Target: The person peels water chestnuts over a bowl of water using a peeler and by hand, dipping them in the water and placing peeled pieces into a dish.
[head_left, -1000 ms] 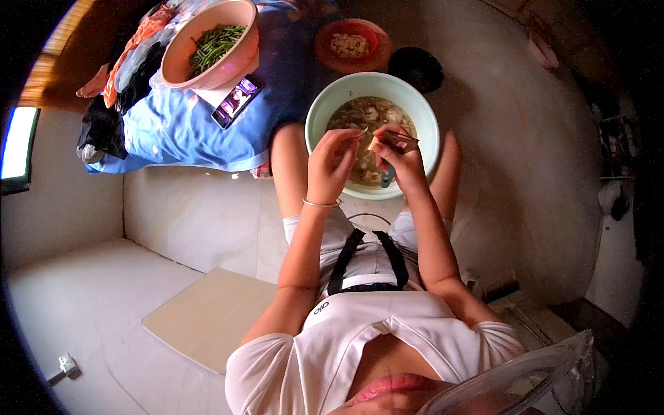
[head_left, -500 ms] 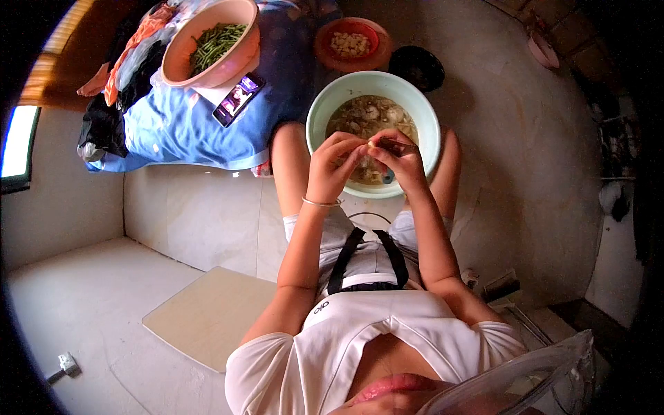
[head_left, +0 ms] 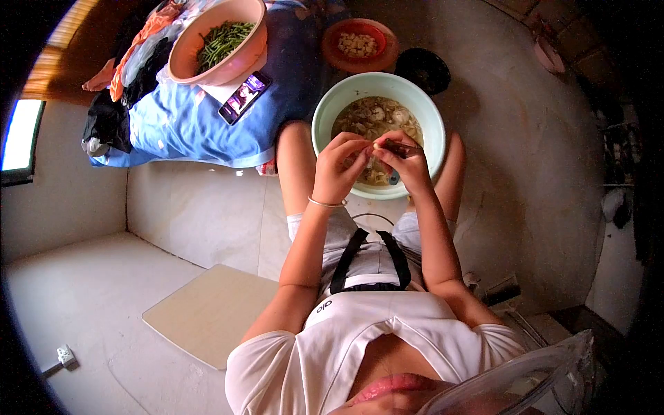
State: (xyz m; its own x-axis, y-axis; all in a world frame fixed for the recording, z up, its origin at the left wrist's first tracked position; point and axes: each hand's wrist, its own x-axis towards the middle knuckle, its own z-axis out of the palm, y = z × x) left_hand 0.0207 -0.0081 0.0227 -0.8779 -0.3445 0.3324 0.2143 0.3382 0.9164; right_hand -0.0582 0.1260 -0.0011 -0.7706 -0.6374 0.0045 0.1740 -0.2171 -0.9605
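A pale green basin [head_left: 320,124] stands between my knees, holding brownish water with garlic-like bulbs and loose skins [head_left: 377,114]. Over it, my left hand [head_left: 341,160] pinches at a small pale piece, its fingertips meeting those of my right hand. My right hand [head_left: 403,158] grips a small knife [head_left: 402,144], with its dark blade side pointing right and a bluish end low near the palm. The pale piece [head_left: 376,146] sits between the fingertips of both hands and looks like a garlic clove; its outline is partly covered.
A pink bowl of green beans [head_left: 181,59] and a lit phone [head_left: 245,97] rest on blue cloth [head_left: 200,135] at the left. Beyond the basin are a red bowl of peeled cloves [head_left: 382,41] and a black bowl [head_left: 422,70]. A beige board [head_left: 211,315] lies on the floor.
The whole view has shifted slightly, moving the basin and bowls a little to the right. Both hands stay together over the basin, with small finger movements around the pale piece.
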